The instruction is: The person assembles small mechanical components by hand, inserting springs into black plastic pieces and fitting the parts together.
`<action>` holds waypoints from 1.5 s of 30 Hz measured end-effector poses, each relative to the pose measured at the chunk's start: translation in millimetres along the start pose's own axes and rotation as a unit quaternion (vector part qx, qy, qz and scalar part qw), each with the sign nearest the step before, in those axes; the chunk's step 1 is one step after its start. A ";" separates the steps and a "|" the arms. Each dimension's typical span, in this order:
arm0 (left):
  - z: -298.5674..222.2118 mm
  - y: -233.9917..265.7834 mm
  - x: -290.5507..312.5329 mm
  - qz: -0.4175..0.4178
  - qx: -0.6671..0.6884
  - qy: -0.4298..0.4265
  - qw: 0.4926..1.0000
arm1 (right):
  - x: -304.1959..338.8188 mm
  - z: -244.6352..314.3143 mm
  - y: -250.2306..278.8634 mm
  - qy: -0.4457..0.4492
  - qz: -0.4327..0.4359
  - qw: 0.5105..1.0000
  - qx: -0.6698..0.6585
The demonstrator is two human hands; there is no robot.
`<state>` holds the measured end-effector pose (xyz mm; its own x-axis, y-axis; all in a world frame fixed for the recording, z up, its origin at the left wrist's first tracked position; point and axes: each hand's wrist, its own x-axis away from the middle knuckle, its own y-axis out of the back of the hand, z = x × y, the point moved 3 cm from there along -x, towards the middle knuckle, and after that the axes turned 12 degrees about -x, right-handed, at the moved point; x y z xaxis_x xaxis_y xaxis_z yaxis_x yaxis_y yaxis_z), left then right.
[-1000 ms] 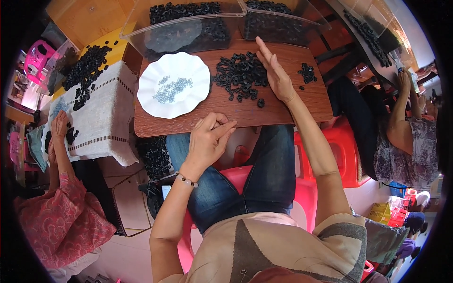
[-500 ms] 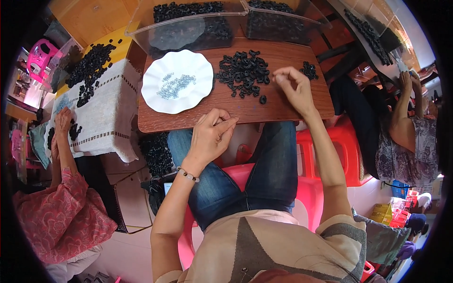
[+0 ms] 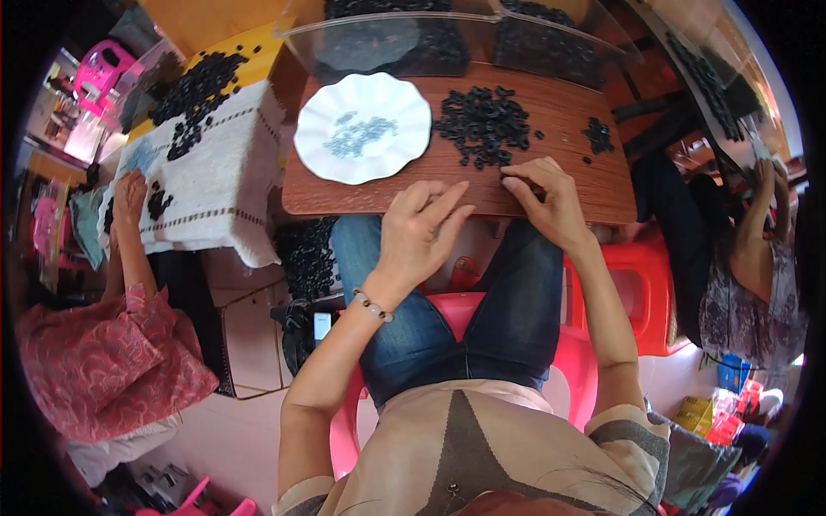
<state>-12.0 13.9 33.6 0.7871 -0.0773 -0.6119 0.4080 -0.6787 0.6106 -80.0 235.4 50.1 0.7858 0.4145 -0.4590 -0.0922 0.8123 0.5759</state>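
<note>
Over the near edge of the brown wooden board (image 3: 387, 199), my left hand (image 3: 420, 230) has its thumb and forefinger apart, and I see nothing between them. My right hand (image 3: 551, 205) is at the board, thumb and forefinger closed on a small black part (image 3: 506, 179), mostly hidden by the fingertips. Just beyond it lies a heap of small black ring-like parts (image 3: 483, 125). A smaller group of black parts (image 3: 598, 136) is to the right. On the left, a white scalloped plate (image 3: 314, 159) holds many tiny clear bluish pieces (image 3: 360, 136).
Clear plastic bins (image 3: 387, 43) full of black parts stand behind the board. At left, a person in a red patterned top (image 3: 116, 361) works at a cloth-covered table (image 3: 232, 163). Another person (image 3: 748, 275) sits at right, beyond a red stool (image 3: 632, 288).
My right hand has come nearer and left to the heap's near side, closing on a black part. My left thumb and forefinger have parted. The whole view has shifted slightly.
</note>
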 end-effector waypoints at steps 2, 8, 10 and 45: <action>-7.8 8.0 -5.3 -0.040 -0.032 -0.059 0.997 | 0.4 9.8 -9.0 -0.082 0.013 0.992 -0.099; 1.3 3.3 4.7 -0.061 -0.010 -0.061 0.996 | -3.0 38.3 -45.6 -0.206 0.059 0.896 -0.389; 4.2 4.4 4.0 -0.061 -0.015 -0.059 0.996 | -10.7 43.2 -50.5 -0.230 0.050 0.882 -0.407; 22.7 4.0 2.2 -0.040 0.028 0.107 0.993 | -135.6 22.9 -118.1 -0.056 0.064 0.995 0.045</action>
<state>-19.2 -5.5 23.3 0.8353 0.1314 -0.5338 0.4525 -0.7158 0.5318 -161.7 73.8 59.9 0.8350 0.4598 -0.3024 -0.1442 0.7131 0.6860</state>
